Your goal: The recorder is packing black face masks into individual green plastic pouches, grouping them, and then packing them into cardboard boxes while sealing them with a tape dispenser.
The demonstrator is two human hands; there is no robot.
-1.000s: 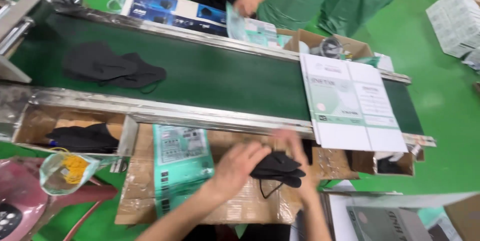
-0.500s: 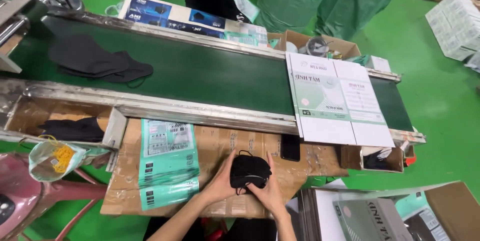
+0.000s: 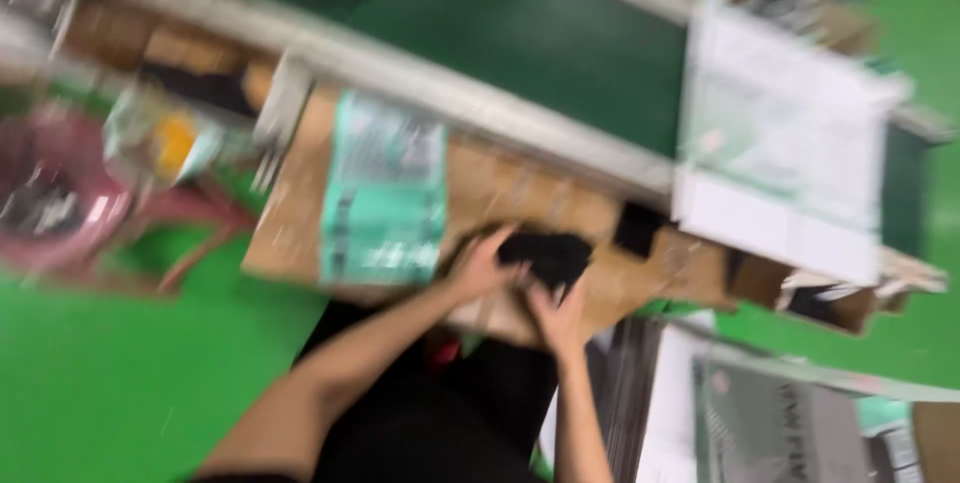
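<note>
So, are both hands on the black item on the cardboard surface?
Yes, the left hand and right hand both touch the black item lying on the cardboard surface.

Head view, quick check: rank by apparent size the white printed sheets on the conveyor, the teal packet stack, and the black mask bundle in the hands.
1. White printed sheets, largest.
2. Teal packet stack.
3. Black mask bundle, smallest, partly covered by the left hand and right hand.
The picture is blurred, so edges are rough.

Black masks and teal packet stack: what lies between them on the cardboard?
Only the left hand, touching the black masks; bare cardboard otherwise beside the teal packet stack. Head view, blurred.
</note>
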